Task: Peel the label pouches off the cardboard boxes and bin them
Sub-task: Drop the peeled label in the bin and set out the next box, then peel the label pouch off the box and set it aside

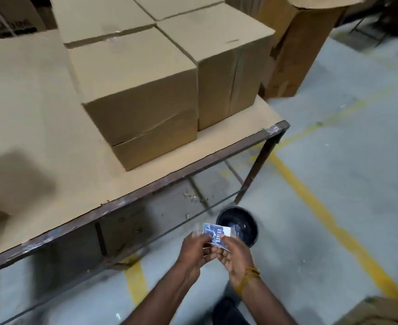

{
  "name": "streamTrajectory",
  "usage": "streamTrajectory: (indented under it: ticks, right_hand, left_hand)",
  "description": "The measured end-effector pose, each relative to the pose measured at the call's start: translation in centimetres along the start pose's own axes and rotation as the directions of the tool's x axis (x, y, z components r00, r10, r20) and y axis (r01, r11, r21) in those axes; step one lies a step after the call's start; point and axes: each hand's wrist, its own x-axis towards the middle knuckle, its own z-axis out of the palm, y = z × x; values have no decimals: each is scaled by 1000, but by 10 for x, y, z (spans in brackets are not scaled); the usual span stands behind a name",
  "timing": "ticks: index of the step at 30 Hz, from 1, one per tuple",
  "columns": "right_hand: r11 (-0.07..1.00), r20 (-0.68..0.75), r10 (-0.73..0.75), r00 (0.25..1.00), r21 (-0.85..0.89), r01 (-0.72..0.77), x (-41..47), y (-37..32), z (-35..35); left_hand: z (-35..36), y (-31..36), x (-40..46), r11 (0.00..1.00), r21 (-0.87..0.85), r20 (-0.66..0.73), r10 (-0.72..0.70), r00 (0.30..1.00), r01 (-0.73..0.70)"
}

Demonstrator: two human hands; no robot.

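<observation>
**Label pouch held over the bin**

You held the label pouch in both hands, a blue and white printed piece inside clear film, tilted and slightly blurred. Your left hand pinched its near left corner, fingers curled round the edge. Your right hand gripped the near right side, thumb on top and fingers folded beneath. The two hands were close together, knuckles almost touching under the pouch.

Just beyond your grip, and partly behind the pouch's far right corner, stood the black round bin on the floor, with pale scraps showing inside it. A yellow thread band circled your right wrist.

Up and to the left of your hands ran the table, its rusty metal edge between you and the boxes. On it, well beyond the grip, sat the nearest cardboard box, and a second cardboard box touched its right side. More cartons lay behind them. A tall open carton stood on the floor past the table's far right corner. Yellow floor lines ran to the right of the bin.
</observation>
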Motion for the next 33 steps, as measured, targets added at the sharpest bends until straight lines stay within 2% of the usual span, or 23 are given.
streamTrajectory:
  ticks: [5,10,16,20,23,26,29,33]
  right_hand:
    - [996,-113,86,990,20,-84,105,-14,-68]
    - [986,-219,167,961,55,-159,229,5,-119]
    - [957,-310,287,906,121,-262,361,71,-172]
    - [960,-324,276,905,57,-273,436,107,-194]
    - [951,-315,296,902,8,-310,483,138,-209]
    - [924,-393,330,858,-51,-379,511,168,-225]
    - [908,-396,279,875,-188,-375,511,183,-224]
    - [910,-413,154,898,-295,-292,478,178,-205]
  left_hand:
    - [81,-25,92,994,41,-65,-101,993,104]
    - [125,-76,213,979,36,-129,-195,972,201]
    - [146,-153,347,963,36,-217,-252,943,266]
    - [150,-189,420,963,52,-246,-244,938,264]
    - [143,-212,468,940,69,-249,-307,918,333]
    - [125,-236,493,912,120,-309,-341,888,392]
    - [113,-248,491,911,157,-314,-319,894,380]
    - [105,-240,460,917,208,-294,-275,916,342]
